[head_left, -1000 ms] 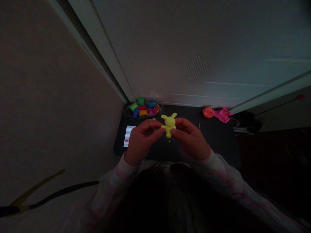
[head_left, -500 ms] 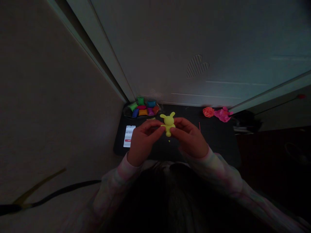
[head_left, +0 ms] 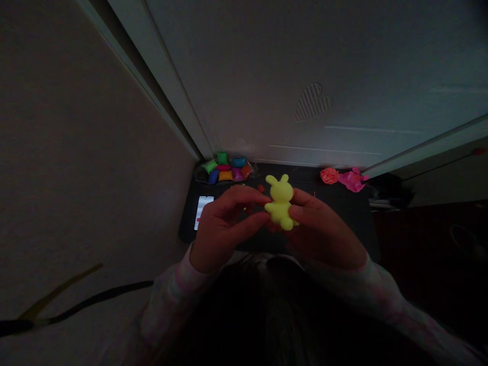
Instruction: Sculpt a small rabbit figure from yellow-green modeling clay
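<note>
At far left, flat on a dark table [head_left: 188, 230], a lit phone [head_left: 203, 211], probably there for easy viewing. Behind, beside a white panel [head_left: 247, 96], bright packets [head_left: 225, 176] in clear wrap, apparently out of the way. Next, the left hand [head_left: 222, 226], with thumb and finger pinching the stubby arm of a yellow rabbit-eared figure [head_left: 281, 203], upright above the table; then the right hand [head_left: 326, 234], pinching its other side, probably for steadiness without squashing. At right, well apart, a coral crumpled ball [head_left: 329, 176] and pink crumpled bundle [head_left: 353, 180].
</note>
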Action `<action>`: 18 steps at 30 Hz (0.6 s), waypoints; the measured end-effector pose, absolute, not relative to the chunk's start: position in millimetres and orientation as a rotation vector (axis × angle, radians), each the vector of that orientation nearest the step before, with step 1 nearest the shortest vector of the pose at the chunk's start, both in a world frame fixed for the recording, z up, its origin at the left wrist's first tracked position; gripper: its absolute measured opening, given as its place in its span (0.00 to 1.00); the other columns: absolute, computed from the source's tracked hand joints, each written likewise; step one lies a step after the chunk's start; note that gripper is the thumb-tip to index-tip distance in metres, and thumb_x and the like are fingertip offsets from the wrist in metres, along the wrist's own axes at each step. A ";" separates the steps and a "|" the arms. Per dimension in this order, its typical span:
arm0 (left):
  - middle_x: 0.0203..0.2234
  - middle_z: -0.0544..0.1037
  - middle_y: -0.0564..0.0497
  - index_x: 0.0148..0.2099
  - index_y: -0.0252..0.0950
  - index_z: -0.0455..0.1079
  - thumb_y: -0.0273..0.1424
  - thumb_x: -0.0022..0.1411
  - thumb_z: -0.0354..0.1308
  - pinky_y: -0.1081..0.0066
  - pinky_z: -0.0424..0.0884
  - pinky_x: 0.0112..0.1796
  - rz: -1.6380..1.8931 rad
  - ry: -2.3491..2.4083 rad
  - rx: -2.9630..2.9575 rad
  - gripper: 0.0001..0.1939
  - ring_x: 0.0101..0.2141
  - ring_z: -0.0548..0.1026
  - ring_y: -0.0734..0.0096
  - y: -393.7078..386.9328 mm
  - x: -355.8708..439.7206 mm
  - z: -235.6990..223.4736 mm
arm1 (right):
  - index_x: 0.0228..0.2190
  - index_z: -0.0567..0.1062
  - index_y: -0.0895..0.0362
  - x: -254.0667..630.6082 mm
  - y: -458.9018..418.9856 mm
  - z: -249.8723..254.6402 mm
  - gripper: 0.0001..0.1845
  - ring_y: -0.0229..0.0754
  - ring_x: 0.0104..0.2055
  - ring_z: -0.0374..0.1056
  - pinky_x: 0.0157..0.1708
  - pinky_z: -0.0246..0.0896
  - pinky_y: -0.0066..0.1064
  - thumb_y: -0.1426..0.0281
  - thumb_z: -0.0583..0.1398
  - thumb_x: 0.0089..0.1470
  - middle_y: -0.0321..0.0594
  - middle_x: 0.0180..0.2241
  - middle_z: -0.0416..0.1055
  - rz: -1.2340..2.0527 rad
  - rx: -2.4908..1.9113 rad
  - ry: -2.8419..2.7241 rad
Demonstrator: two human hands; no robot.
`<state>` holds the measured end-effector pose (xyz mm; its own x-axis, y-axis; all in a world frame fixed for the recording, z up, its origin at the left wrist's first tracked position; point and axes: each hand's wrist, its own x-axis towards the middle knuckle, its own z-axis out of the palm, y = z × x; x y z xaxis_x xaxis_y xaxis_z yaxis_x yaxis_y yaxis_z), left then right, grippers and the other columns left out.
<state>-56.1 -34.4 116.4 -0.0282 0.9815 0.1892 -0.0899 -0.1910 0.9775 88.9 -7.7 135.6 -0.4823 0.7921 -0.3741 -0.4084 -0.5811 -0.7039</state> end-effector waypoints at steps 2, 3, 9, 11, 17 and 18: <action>0.32 0.72 0.54 0.36 0.45 0.72 0.28 0.50 0.60 0.71 0.68 0.37 1.406 1.029 1.285 0.09 0.35 0.70 0.73 -35.2 -55.7 120.5 | 0.27 0.72 0.54 90.0 -10.2 138.9 0.11 0.34 0.24 0.62 0.26 0.58 0.28 0.67 0.63 0.35 0.34 0.24 0.69 2.101 -0.888 -0.725; 0.32 0.72 0.53 0.36 0.44 0.72 0.28 0.50 0.60 0.70 0.68 0.37 1.400 1.024 1.289 0.08 0.35 0.70 0.72 -35.4 -55.5 122.1 | 0.28 0.73 0.53 90.4 -11.2 139.8 0.11 0.34 0.24 0.62 0.26 0.58 0.28 0.67 0.63 0.35 0.34 0.25 0.69 2.104 -0.886 -0.737; 0.31 0.72 0.52 0.33 0.43 0.72 0.31 0.49 0.61 0.69 0.69 0.37 1.377 1.044 1.295 0.06 0.35 0.71 0.70 -34.2 -54.5 122.3 | 0.27 0.73 0.53 90.4 -12.7 142.0 0.13 0.34 0.23 0.62 0.26 0.58 0.29 0.66 0.65 0.33 0.34 0.24 0.69 2.076 -0.913 -0.754; 0.33 0.72 0.52 0.34 0.42 0.72 0.30 0.49 0.61 0.70 0.69 0.37 1.384 1.056 1.253 0.06 0.36 0.71 0.71 -31.1 -53.7 114.9 | 0.25 0.72 0.54 88.8 -9.9 138.3 0.12 0.34 0.24 0.62 0.25 0.58 0.29 0.67 0.65 0.32 0.33 0.24 0.69 2.048 -0.920 -0.760; 0.34 0.75 0.52 0.38 0.39 0.70 0.32 0.49 0.60 0.73 0.67 0.35 1.335 1.281 0.891 0.12 0.35 0.71 0.74 -20.0 -58.8 61.3 | 0.27 0.69 0.54 91.9 25.0 71.0 0.16 0.34 0.30 0.65 0.31 0.63 0.29 0.67 0.66 0.30 0.31 0.27 0.69 1.746 -1.138 -0.782; 0.33 0.75 0.52 0.37 0.38 0.71 0.33 0.48 0.60 0.74 0.66 0.34 1.303 1.362 0.825 0.11 0.34 0.71 0.74 -20.8 -61.2 51.3 | 0.26 0.68 0.55 95.9 33.9 51.5 0.16 0.34 0.30 0.66 0.32 0.63 0.29 0.67 0.66 0.31 0.30 0.26 0.68 1.694 -1.185 -0.798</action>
